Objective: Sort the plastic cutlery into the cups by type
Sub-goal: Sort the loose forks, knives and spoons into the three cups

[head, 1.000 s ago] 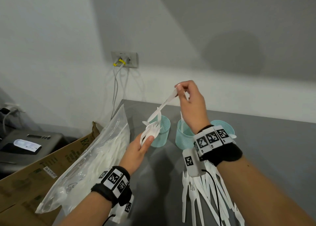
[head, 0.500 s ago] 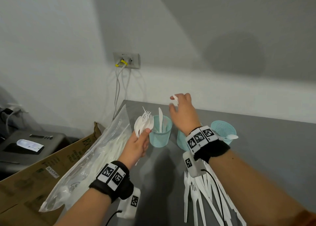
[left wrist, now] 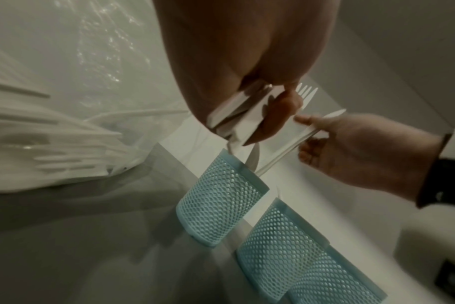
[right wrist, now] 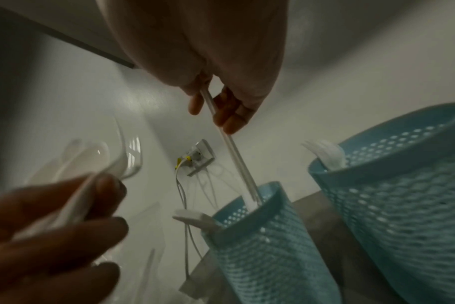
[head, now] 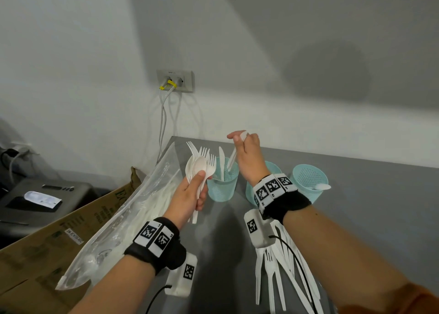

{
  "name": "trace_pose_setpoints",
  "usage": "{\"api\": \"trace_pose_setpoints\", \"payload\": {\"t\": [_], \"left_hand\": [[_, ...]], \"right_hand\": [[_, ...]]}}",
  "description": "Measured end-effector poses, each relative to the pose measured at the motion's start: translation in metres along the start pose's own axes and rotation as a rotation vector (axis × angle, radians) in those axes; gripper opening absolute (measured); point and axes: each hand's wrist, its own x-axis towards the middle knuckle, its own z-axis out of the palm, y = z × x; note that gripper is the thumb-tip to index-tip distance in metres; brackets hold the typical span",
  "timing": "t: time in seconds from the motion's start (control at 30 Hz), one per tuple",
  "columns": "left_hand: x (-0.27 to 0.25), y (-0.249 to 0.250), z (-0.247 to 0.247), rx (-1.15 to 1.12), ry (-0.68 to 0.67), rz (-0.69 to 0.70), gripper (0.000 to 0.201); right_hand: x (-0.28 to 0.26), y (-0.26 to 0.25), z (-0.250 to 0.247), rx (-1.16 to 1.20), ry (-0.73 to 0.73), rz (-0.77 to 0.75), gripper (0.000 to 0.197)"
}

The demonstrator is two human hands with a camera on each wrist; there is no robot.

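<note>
My right hand (head: pixel 238 137) pinches a white plastic knife (head: pixel 232 159) near its top; the knife's lower end dips into the left teal mesh cup (head: pixel 223 187), where another knife (head: pixel 221 158) stands. The right wrist view shows my fingers (right wrist: pixel 229 115) round that knife (right wrist: pixel 237 156) above the cup (right wrist: pixel 260 236). My left hand (head: pixel 199 183) grips a bunch of spoons and forks (head: pixel 200 161) upright, just left of the cup. The middle cup (right wrist: pixel 403 185) holds a fork (right wrist: pixel 325 154). The right cup (head: pixel 308 180) holds a spoon (head: pixel 320 187).
Loose white cutlery (head: pixel 280 273) lies in a pile on the grey table (head: pixel 380 206) under my right forearm. A clear bag of cutlery (head: pixel 133 218) lies at the table's left edge over a cardboard box (head: pixel 47 242). A wall socket (head: pixel 174 80) with cables is behind.
My right hand drew a knife out of the left hand's bunch and came down with it to the left cup. My left hand turned its bunch upright.
</note>
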Motion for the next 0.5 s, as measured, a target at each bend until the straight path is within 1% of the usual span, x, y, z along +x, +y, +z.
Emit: {"api": "trace_pose_setpoints", "payload": {"t": [0.1,0.17,0.27,0.3,0.33,0.4,0.5], "left_hand": [[-0.001,0.002,0.003,0.010,-0.004,0.001,0.032],[-0.001,0.002,0.005,0.007,-0.011,0.002,0.032],[-0.002,0.004,0.009,0.004,-0.026,0.019,0.035],[-0.002,0.004,0.010,0.009,-0.032,0.022,0.036],[-0.002,0.005,0.011,0.018,-0.040,0.022,0.039],[-0.002,0.007,0.015,0.044,-0.067,0.020,0.045],[-0.004,0.010,0.022,0.099,-0.113,0.017,0.054]], "right_hand": [[-0.003,0.015,0.003,-0.084,-0.063,0.089,0.029],[-0.007,0.019,0.002,-0.071,-0.072,0.133,0.027],[-0.017,0.010,-0.004,-0.012,-0.020,0.110,0.028],[-0.021,0.005,-0.007,0.042,-0.018,0.094,0.029],[-0.026,0.000,-0.009,0.127,-0.044,0.092,0.030],[-0.036,-0.007,-0.012,0.303,-0.158,0.128,0.033],[-0.045,-0.008,-0.010,0.442,-0.292,0.158,0.042]]}}
